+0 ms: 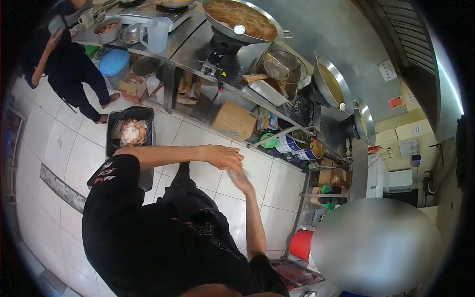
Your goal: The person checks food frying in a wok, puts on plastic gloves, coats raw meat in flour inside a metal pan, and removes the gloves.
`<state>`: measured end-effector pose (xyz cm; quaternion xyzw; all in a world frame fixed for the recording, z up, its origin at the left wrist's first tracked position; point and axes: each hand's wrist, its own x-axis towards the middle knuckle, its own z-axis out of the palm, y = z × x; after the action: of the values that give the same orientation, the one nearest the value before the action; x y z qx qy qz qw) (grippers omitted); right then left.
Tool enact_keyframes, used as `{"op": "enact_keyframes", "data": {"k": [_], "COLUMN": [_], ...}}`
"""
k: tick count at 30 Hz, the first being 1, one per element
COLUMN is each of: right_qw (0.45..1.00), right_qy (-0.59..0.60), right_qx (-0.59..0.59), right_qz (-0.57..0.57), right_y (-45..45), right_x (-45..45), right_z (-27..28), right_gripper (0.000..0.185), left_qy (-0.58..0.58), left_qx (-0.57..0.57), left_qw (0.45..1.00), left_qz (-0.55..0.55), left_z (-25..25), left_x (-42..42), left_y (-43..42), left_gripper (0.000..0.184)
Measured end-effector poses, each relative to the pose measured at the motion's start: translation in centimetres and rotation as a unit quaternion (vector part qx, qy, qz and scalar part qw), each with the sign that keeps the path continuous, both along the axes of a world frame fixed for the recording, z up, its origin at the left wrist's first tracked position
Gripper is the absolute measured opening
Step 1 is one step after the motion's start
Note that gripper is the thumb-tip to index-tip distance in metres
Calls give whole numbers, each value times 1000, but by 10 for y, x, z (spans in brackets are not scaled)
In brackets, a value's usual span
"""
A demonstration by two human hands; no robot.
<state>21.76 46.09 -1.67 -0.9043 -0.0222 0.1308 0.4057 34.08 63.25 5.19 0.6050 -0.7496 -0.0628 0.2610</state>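
Two bare hands meet in mid-air near the middle of the view, above the tiled floor. My left hand point(222, 156) reaches in from the left, its fingers loosely bent and a little apart, with nothing visible in it. Just below it, my right hand point(241, 181) comes up from the lower right and overlaps or touches the left fingertips. Its fingers are smeared by motion. Beyond my left forearm, a black bin point(113, 136) on the floor holds pale and brownish scraps point(133, 132).
A steel counter point(190, 49) runs across the top with a wok point(245, 21) of bubbling oil, other woks and a fryer basket point(277, 69). A person point(74, 64) stands at upper left holding a phone. Cardboard boxes point(235, 120) and tins sit underneath. A red container point(300, 245) is lower right.
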Motion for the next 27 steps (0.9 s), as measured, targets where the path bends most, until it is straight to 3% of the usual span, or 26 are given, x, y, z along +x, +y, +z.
{"op": "enact_keyframes", "data": {"k": [1, 2, 3, 4, 5, 6, 7, 8, 9, 10, 11, 12, 13, 14, 15, 16, 17, 18, 20, 23, 24, 25, 27], "right_qw": [990, 990, 933, 821, 819, 797, 771, 771, 810, 875, 926, 925, 861, 774, 743, 734, 698, 659, 679, 713, 684, 650, 629], "right_qy": [61, 62, 34, 7, 9, 3, -3, 33, 59, 21, -16, -15, -92, -166, -262, -321, -301, -282, -307, -364, -360, -361, -401], "right_qx": [112, 117, 291, 446, 448, 493, 537, 567, 476, 367, 250, 252, 364, 467, 531, 558, 612, 663, 626, 550, 589, 625, 628], "right_qz": [-56, -51, -208, -356, -357, -348, -342, -288, -337, -315, -284, -285, -343, -394, -312, -216, -219, -217, -230, -238, -237, -236, -223], "right_y": [-2, 1, 9, 14, 17, 20, 26, 30, 25, 35, 42, 43, 40, 35, 34, 24, 19, 14, -1, -15, -25, -31, -14], "right_x": [4, 2, -4, -10, -14, -21, -28, -35, -43, -41, -35, -27, -15, -9, -10, -8, -10, -11, -11, -11, -13, -15, -28], "right_z": [0, -2, 8, 12, 7, -1, -12, -25, -59, -33, -6, 8, 21, 35, 69, 94, 127, 149, 162, 156, 139, 132, 151], "right_gripper": [70, 70, 74, 79, 79, 81, 83, 82, 79, 75, 71, 71, 70, 71, 77, 89, 96, 104, 108, 111, 110, 110, 108], "left_qy": [-12, -29, -29, 62, 152, 212, 214, 246, 277, 283, 286, 251, 211, 312, 310, 264, 219, 216, 211, 178, 146, 139, 163], "left_qx": [-71, -84, -79, -91, -102, 17, 24, 46, 67, 65, 70, 15, -43, -46, -42, -119, -194, -187, -302, -239, -252, -259, -253], "left_qw": [997, 995, 995, 985, 959, 944, 945, 936, 925, 923, 922, 936, 946, 924, 927, 931, 927, 931, 901, 936, 941, 944, 938], "left_qz": [-2, 48, 52, 135, 215, 252, 246, 248, 252, 253, 251, 248, 243, 214, 209, 224, 235, 225, 230, 185, 171, 151, 172], "left_z": [-1, -3, 2, 9, 11, 5, -4, -15, -27, -37, -47, -45, -29, -13, 3, 16, 27, 37, 54, 78, 68, 53, 29], "left_x": [1, -2, -8, -17, -26, -36, -48, -63, -78, -92, -97, -99, -95, -91, -90, -90, -91, -90, -88, -84, -85, -85, -95], "left_y": [9, 18, 28, 37, 42, 42, 40, 35, 30, 27, 23, 16, 8, 3, -8, -20, -31, -41, -62, -76, -83, -91, -109], "left_gripper": [15, 20, 20, 20, 21, 40, 40, 53, 67, 83, 83, 80, 79, 74, 74, 71, 67, 67, 57, 45, 33, 33, 23]}}
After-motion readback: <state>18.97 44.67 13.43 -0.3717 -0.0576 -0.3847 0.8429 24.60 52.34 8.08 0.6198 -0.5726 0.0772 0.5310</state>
